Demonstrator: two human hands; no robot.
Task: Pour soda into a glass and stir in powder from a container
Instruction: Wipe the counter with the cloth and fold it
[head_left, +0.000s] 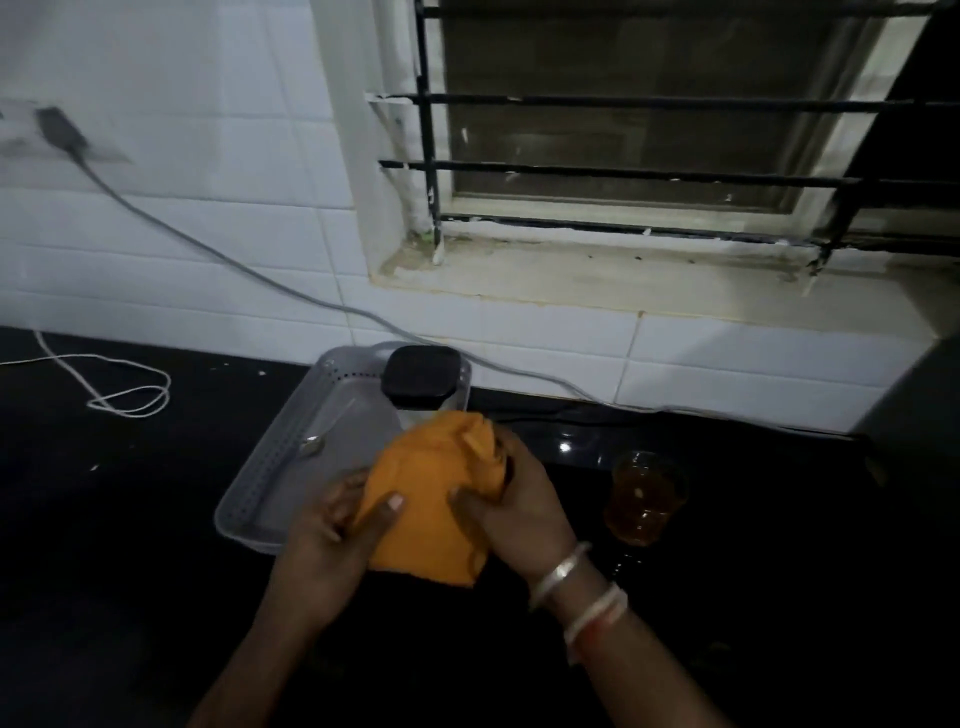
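An orange cloth (426, 499) is bunched between both hands above the near right corner of a grey tray (270, 467). My left hand (337, 525) grips its left side, thumb on top. My right hand (519, 499), bangles at the wrist, clutches its right side. A clear container with a black lid (422, 375) stands at the tray's far right corner. A metal spoon (319, 439) lies inside the tray. A clear glass (644, 496) holding amber liquid stands on the dark counter to the right of my right hand.
A grey cable (249, 270) runs from a wall plug across the white tiles behind the tray. A white cord (124, 389) loops on the counter at far left. A barred window with a sill (597, 270) is behind. A dark object (919, 384) rises at far right.
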